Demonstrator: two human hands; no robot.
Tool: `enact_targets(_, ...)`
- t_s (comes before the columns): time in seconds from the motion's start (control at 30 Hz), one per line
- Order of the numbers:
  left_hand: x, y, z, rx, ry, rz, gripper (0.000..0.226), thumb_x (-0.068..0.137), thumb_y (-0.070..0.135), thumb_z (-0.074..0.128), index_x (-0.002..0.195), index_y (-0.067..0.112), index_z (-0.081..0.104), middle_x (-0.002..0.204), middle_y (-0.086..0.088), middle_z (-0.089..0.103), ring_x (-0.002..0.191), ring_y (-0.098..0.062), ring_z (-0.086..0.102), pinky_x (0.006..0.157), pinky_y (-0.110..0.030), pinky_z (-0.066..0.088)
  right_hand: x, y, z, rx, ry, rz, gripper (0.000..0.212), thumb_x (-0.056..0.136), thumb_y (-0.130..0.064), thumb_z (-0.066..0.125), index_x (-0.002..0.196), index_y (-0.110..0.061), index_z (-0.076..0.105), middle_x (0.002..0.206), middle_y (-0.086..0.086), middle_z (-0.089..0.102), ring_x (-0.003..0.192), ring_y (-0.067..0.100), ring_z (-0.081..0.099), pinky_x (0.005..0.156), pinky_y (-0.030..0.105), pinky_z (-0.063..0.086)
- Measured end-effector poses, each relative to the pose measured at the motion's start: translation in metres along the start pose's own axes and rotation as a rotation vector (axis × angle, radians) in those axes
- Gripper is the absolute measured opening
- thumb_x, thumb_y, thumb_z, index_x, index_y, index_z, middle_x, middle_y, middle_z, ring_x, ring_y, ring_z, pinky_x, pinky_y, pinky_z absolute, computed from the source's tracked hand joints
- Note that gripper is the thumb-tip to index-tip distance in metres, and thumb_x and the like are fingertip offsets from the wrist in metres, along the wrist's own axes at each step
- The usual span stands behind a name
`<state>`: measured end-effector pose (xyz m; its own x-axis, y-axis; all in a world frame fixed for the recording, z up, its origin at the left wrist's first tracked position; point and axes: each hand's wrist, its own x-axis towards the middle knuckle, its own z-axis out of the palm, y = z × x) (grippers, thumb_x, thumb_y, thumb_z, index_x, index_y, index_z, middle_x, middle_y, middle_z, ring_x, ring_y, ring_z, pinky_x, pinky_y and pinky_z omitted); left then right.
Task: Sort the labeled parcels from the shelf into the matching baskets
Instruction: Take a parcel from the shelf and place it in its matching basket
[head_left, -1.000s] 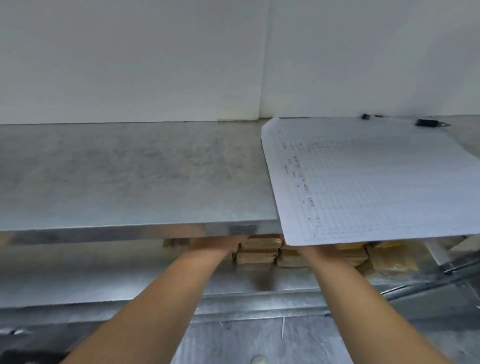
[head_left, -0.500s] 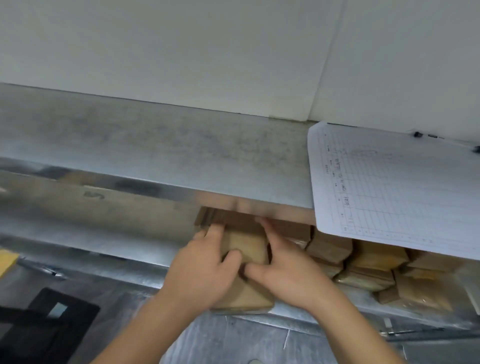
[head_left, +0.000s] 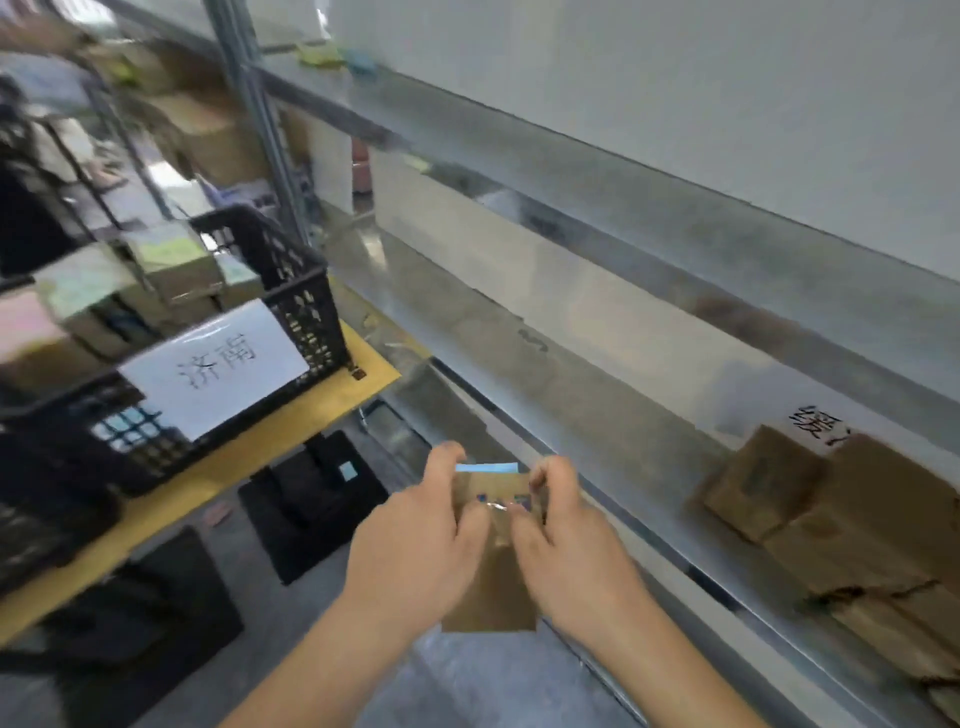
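Note:
A small brown cardboard parcel (head_left: 493, 582) with a blue label along its far edge is off the shelf, in front of my chest. My left hand (head_left: 415, 545) grips its left side and my right hand (head_left: 571, 551) grips its right side, thumbs on top. At the left, a black plastic basket (head_left: 306, 291) with a white paper sign stands on a yellow table (head_left: 249, 452) and holds several labeled parcels. More brown parcels (head_left: 831, 514) are stacked on the metal shelf (head_left: 597, 415) at the right.
An upright shelf post (head_left: 260, 119) rises behind the basket, with more boxes on a rack beyond it. Dark mats (head_left: 311, 504) lie on the grey floor under the table. Another black basket (head_left: 31, 525) sits at the far left edge.
Both hands have pulled one parcel out of the shelf stack and brought it toward me. My view has swung left, so the basket and table are now in sight.

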<state>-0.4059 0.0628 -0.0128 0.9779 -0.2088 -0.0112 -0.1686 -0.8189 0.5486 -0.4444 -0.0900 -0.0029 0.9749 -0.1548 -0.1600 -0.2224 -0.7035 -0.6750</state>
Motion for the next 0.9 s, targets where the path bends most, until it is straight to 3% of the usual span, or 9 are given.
enact_targets(0.07,-0.006,-0.042,-0.021,0.058,0.000,-0.047,0.052,0.094,0.040,0.039,0.143,0.045,0.022,0.097,0.005,0.064,0.084,-0.023,0.062,0.066,-0.036,0.045,0.009,-0.032,0.033,0.014,-0.104,-0.049,0.049,0.099,-0.031,0.050,0.141,-0.043,0.029,0.115,-0.010,0.055,0.108,0.020,0.059,0.083,0.034,0.044)
enact_targets(0.13,-0.013,-0.080,-0.043,0.065,0.056,-0.105,0.045,0.092,0.046,0.030,0.137,0.043,0.032,0.097,0.004,0.062,0.085,-0.022,0.061,0.070,-0.037,0.049,0.016,-0.062,0.063,-0.005,-0.193,-0.109,0.061,0.098,-0.031,0.050,0.152,-0.046,0.025,0.126,-0.006,0.051,0.115,0.016,0.055,0.095,0.034,0.046)
enact_targets(0.2,-0.020,-0.110,-0.064,0.058,0.136,-0.153,0.035,0.092,0.053,0.021,0.117,0.040,0.041,0.088,0.007,0.061,0.078,-0.019,0.059,0.067,-0.037,0.049,0.023,-0.089,0.089,0.015,-0.222,-0.173,0.049,0.095,-0.038,0.046,0.142,-0.048,0.036,0.124,-0.005,0.054,0.113,0.015,0.054,0.098,0.039,0.048)
enact_targets(0.33,-0.034,-0.147,-0.100,0.047,0.270,-0.236,0.030,0.097,0.059,0.017,0.095,0.034,0.034,0.073,0.012,0.055,0.061,-0.008,0.050,0.052,-0.028,0.033,0.035,-0.138,0.129,0.105,-0.175,-0.289,0.035,0.094,-0.065,0.031,0.099,-0.036,0.049,0.101,-0.009,0.059,0.099,0.010,0.056,0.078,0.035,0.053)
enact_targets(0.43,-0.034,-0.170,-0.116,0.030,0.340,-0.311,0.022,0.097,0.053,0.028,0.092,0.033,0.033,0.073,0.011,0.051,0.064,-0.010,0.050,0.053,-0.030,0.030,0.048,-0.165,0.152,0.107,-0.185,-0.337,0.022,0.099,-0.056,0.046,0.093,-0.035,0.046,0.101,-0.006,0.054,0.095,0.004,0.052,0.073,0.021,0.046)
enact_targets(0.53,-0.029,-0.189,-0.128,0.032,0.374,-0.395,0.017,0.095,0.048,0.037,0.107,0.037,0.035,0.089,0.009,0.058,0.080,-0.019,0.058,0.066,-0.036,0.043,0.065,-0.186,0.172,0.109,-0.216,-0.380,0.013,0.097,-0.042,0.056,0.097,-0.032,0.047,0.107,-0.002,0.051,0.098,-0.002,0.048,0.071,0.012,0.040)
enact_targets(0.63,-0.017,-0.207,-0.137,0.043,0.417,-0.448,0.038,0.093,0.050,0.035,0.130,0.042,0.030,0.107,0.008,0.058,0.091,-0.022,0.061,0.072,-0.038,0.048,0.085,-0.204,0.192,0.138,-0.244,-0.439,0.024,0.098,-0.034,0.057,0.121,-0.031,0.050,0.120,-0.005,0.050,0.111,-0.014,0.040,0.083,0.001,0.036)
enact_targets(0.77,0.005,-0.229,-0.154,0.114,0.485,-0.518,0.058,0.087,0.054,0.024,0.143,0.041,0.028,0.098,0.007,0.047,0.082,-0.017,0.055,0.065,-0.037,0.051,0.117,-0.236,0.212,0.170,-0.322,-0.518,0.036,0.102,-0.030,0.054,0.136,-0.033,0.044,0.127,-0.010,0.044,0.111,-0.022,0.035,0.085,-0.003,0.033)
enact_targets(0.9,0.023,-0.250,-0.175,0.142,0.542,-0.603,0.056,0.090,0.053,0.027,0.145,0.040,0.030,0.106,0.005,0.047,0.094,-0.016,0.051,0.074,-0.039,0.052,0.149,-0.270,0.232,0.242,-0.389,-0.570,0.032,0.102,-0.027,0.056,0.132,-0.034,0.048,0.123,-0.012,0.044,0.110,-0.021,0.037,0.082,-0.005,0.033)
